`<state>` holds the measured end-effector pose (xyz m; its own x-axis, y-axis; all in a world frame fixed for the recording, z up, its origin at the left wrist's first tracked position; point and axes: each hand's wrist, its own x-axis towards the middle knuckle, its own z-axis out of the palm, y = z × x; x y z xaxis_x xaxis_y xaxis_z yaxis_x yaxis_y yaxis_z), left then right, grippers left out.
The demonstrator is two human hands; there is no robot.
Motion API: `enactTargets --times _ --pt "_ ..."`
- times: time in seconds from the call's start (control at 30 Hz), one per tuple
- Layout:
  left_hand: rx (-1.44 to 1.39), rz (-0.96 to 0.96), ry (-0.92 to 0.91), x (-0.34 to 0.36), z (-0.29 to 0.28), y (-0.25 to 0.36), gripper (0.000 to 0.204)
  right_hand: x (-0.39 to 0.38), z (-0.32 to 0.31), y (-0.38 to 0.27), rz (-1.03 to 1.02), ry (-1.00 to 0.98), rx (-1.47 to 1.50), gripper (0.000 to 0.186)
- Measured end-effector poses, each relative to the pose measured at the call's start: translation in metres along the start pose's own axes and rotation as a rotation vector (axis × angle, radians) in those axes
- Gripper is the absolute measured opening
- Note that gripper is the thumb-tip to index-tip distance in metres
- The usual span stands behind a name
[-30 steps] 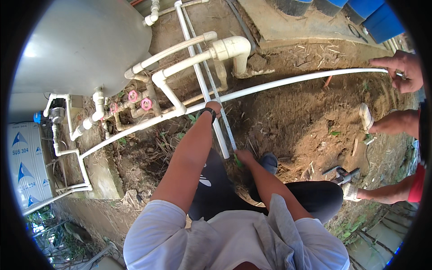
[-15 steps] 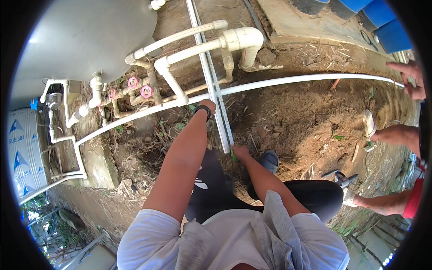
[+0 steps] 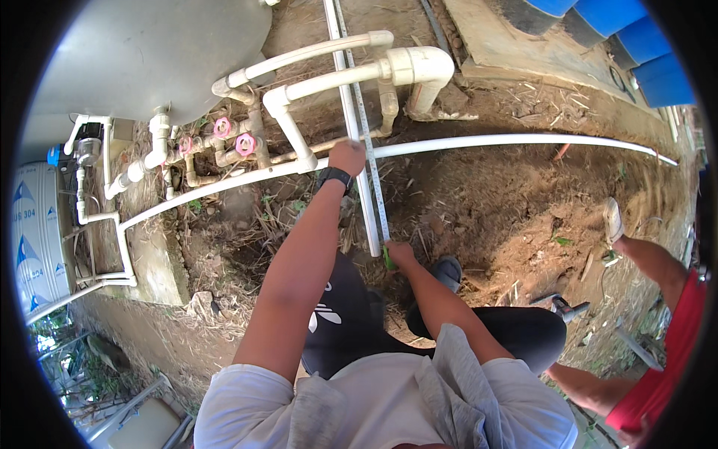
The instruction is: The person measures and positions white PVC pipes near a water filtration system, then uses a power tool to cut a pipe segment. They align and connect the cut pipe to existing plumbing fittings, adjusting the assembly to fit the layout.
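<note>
silver tank [image 3: 149, 60] | pink valve wheels [image 3: 245, 144] | blue drums [image 3: 664, 78], upper right | concrete slab [image 3: 508, 37]

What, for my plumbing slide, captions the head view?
Left hand on a white pipe, right hand holding a tape measure alongside.

Head camera, left of pair: wide fisheye, worn on the head, pointing steeply down and forward. Nearest: wearer's white shirt [image 3: 370, 400], lower centre. Middle range: left hand [image 3: 347, 159] and right hand [image 3: 399, 253], mid-frame. Farther: grey tank [image 3: 157, 63], upper left; blue containers [image 3: 664, 81], upper right. Field circular, dark at the corners.
</note>
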<state>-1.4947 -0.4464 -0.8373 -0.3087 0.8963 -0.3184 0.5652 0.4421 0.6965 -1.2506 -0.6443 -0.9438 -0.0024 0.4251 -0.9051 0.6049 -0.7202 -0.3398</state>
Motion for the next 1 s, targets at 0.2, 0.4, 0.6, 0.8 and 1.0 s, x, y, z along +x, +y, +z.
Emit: enactTargets --times 0.2,0.4,0.6,0.8,1.0 --pt "-0.296 0.263 0.718 -0.009 -0.151 0.110 0.029 0.027 0.011 0.022 -0.134 -0.030 -0.072 0.050" --pt "0.292 0.356 0.855 0.102 -0.267 0.002 0.045 0.030 0.022 0.028 -0.103 -0.068 0.041 0.046" --pt "0.518 0.286 0.187 0.166 -0.316 -0.026 0.078 0.027 0.015 0.032 -0.095 -0.029 0.128 0.040" --pt "0.958 0.158 -0.065 0.184 -0.324 -0.015 0.101 -0.004 0.004 0.012 0.003 -0.041 0.177 0.046" --pt "0.969 0.396 0.060 0.187 -0.330 -0.040 0.089 0.000 0.018 0.030 -0.082 -0.015 0.164 0.035"
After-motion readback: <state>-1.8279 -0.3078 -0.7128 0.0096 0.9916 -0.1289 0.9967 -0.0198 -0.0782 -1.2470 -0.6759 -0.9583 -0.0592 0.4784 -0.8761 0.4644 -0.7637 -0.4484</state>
